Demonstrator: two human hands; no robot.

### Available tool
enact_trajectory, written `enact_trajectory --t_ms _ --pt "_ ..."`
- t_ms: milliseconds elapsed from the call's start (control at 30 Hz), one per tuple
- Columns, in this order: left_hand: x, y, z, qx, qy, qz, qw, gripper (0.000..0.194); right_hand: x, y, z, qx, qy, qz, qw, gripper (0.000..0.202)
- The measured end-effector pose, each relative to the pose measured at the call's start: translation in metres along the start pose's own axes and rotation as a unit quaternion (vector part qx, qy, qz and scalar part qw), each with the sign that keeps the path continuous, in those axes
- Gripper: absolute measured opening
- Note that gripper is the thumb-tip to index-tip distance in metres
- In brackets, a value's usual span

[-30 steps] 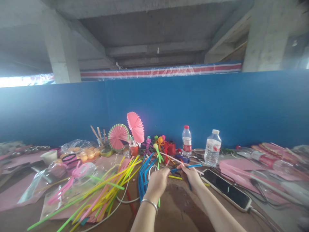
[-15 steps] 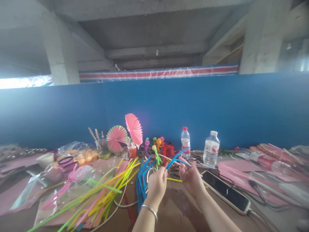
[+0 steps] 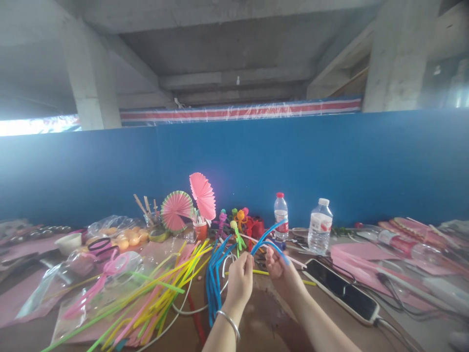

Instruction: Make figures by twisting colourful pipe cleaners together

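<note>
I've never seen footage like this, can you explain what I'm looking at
No machine: these are a person's bare hands, seen by a camera on their head, facing forward and down. The left hand holds blue strips fanning out to the right. The right hand is beside them; whether it grips one is hard to tell. On the brown table, a blue bundle lies left of the hands, with yellow, green and pink strips further left. A phone lies to the right, and two bottles stand further back.

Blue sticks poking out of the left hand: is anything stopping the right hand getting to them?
Nothing visible is. The left hand holds the blue sticks, and one curves over to the right hand. Whether it's gripped there, I can't tell.
</note>
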State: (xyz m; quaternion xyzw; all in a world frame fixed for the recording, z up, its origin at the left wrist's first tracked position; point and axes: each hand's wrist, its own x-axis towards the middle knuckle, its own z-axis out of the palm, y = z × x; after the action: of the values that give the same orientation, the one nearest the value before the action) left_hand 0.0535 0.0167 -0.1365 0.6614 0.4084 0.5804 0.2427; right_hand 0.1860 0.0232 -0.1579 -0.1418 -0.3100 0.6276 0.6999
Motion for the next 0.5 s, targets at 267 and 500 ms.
enact_trajectory --t_ms 267,500 --pt "0.003 -0.007 0.000 -0.074 -0.034 -0.045 0.996 0.034 -0.004 0.002 0.004 0.020 -0.026 0.017 0.999 0.042" --pt "0.001 -0.002 0.003 -0.101 -0.072 -0.051 0.991 0.036 -0.003 0.000 0.004 -0.072 -0.041 0.032 0.996 0.035"
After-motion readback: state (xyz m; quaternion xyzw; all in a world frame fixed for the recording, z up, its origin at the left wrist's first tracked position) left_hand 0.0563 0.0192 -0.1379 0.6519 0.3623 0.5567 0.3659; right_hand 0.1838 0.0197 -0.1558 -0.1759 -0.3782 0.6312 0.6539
